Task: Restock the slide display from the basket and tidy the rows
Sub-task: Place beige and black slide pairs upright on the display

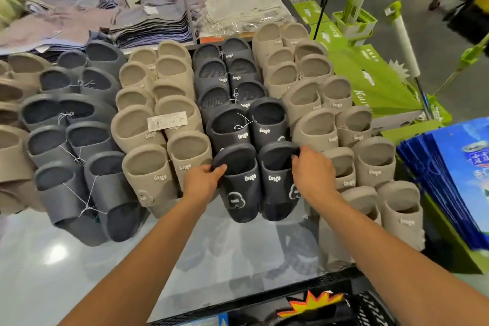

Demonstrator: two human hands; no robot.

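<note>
The left hand (205, 180) grasps the heel rim of the left black slide (239, 193). The right hand (313, 174) grasps the right black slide (277, 188). The 2 touch on the table (79, 259).

Folded clothes (153, 25), green boxes (352, 66)

Dark slides (239, 188), in my left grip (202, 180) and right grip (312, 172): matt, smooth moulded plastic, white lettering.
Beige slides (148, 174): the same matt, smooth plastic.
Grey slides (60, 188): matt, smooth plastic too.
Desk (53, 259): glossy, smooth, mirroring the slides.
Tag (167, 120): white printed paper.
Folded clothes (153, 26): soft matt cloth.
Boxes (370, 79): green printed cardboard.
Bags (449, 180): glossy blue, apparently plastic.
</note>
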